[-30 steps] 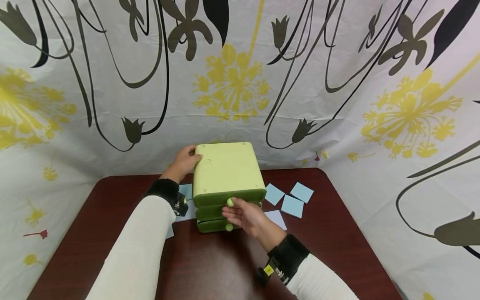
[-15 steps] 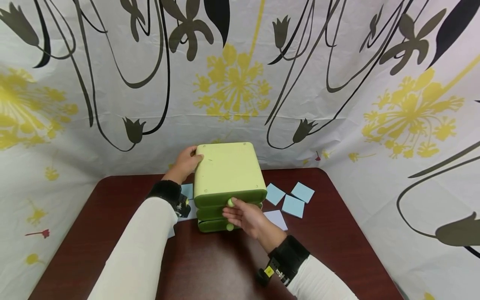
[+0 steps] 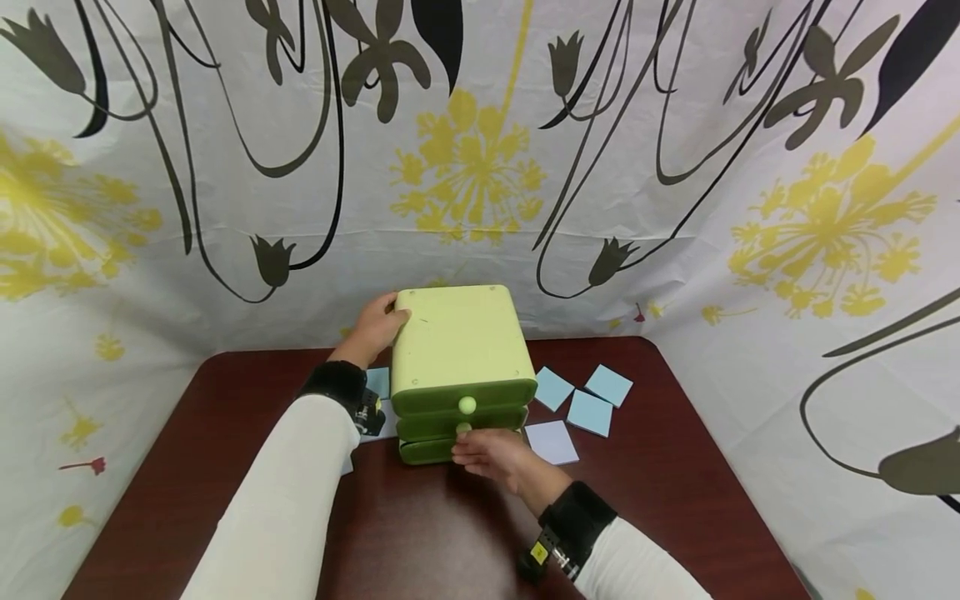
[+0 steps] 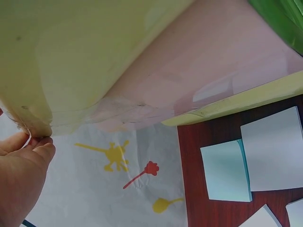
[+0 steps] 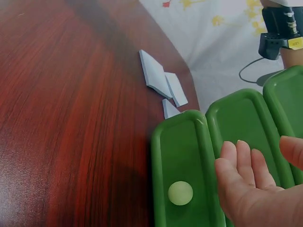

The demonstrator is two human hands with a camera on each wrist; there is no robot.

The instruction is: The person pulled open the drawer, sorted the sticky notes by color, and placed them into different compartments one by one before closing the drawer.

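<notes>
A small drawer cabinet (image 3: pixel 457 337) with a pale yellow-green top and green drawer fronts stands on the dark red table. My left hand (image 3: pixel 372 329) grips its back left corner, thumb on the top face; in the left wrist view the fingers close on that corner. My right hand (image 3: pixel 498 457) is low at the front, fingertips by the middle drawer's knob (image 3: pixel 463 428). Its fingers are extended and the thumb stands apart in the right wrist view, where the hand covers the middle knob. The top knob (image 3: pixel 467 405) is uncovered, as is the bottom knob (image 5: pixel 180 193).
Several light blue sticky-note pads (image 3: pixel 590 412) lie right of the cabinet, with a lilac pad (image 3: pixel 552 442) nearer its front. More pads (image 4: pixel 226 171) lie on the left. A patterned cloth (image 3: pixel 480 258) hangs behind the table (image 3: pixel 637 517).
My right hand has left the top knob and moved down to the middle drawer's knob. The left hand keeps its grip on the cabinet's corner.
</notes>
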